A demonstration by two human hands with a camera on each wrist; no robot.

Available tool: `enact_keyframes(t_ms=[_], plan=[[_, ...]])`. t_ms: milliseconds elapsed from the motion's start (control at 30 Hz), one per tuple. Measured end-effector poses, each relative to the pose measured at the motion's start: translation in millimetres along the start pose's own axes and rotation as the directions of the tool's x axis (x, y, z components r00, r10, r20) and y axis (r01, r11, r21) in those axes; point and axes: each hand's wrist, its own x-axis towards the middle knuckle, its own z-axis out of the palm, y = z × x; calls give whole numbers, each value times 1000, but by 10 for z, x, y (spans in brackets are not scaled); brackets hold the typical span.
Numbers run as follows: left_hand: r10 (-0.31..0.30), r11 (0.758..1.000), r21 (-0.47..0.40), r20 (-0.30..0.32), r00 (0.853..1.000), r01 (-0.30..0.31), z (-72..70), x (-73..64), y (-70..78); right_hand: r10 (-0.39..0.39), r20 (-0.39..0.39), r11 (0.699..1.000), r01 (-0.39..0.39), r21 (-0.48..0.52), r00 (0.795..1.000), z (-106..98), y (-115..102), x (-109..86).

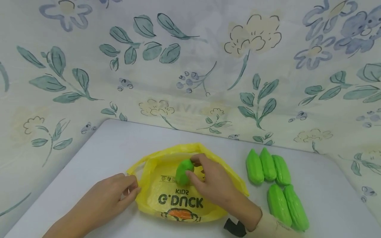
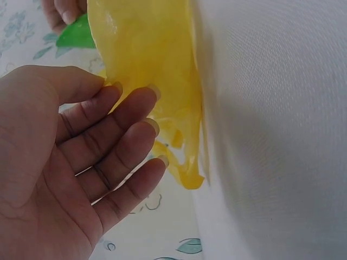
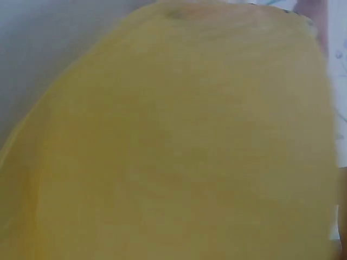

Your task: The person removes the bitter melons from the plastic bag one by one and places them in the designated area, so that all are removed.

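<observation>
A yellow plastic bag with "KIDS G.DUCK" print lies on the table, its mouth spread toward the far side. At its left edge my left hand pinches the plastic between thumb and index finger, the other fingers loosely bent, as the left wrist view shows. My right hand grips a smooth, plump green piece, shaped like a short cucumber, over the bag's opening. In the left wrist view the green piece shows past the bag's edge. Yellow plastic fills the right wrist view and hides the right hand there.
Several similar green pieces lie in two groups on the white table, right of the bag. A black object sits beside the right forearm. A flower-patterned cloth rises behind the table's far edge.
</observation>
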Motion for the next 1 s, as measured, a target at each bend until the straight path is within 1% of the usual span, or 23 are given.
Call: enact_keyframes(t_ms=[167,233,300,400,567,767,900,1000], plan=[[-17,1000,-3,23,1000,17,-8,6,-7,2,90,993,9,-121,996,141,0,91],[-16,1000,-5,30,999,16,-10,4,-11,8,133,990,11,-139,991,201,11,120],[-8,1000,-4,24,1000,8,-6,0,-16,19,173,989,6,-144,985,262,29,148],[2,1000,0,12,1000,-2,-3,0,-22,35,207,991,-7,-133,978,338,47,178],[6,1000,4,5,1000,-6,0,2,-33,37,209,992,-10,-129,977,393,79,184],[-2,1000,9,22,1000,2,-2,7,-31,30,207,995,-10,-98,978,389,109,168],[-3,1000,1,12,1000,3,-4,1,-19,30,214,996,-10,-91,976,382,119,159],[-9,1000,-1,20,1000,9,-2,9,-25,35,222,996,-16,-89,974,377,124,152]])
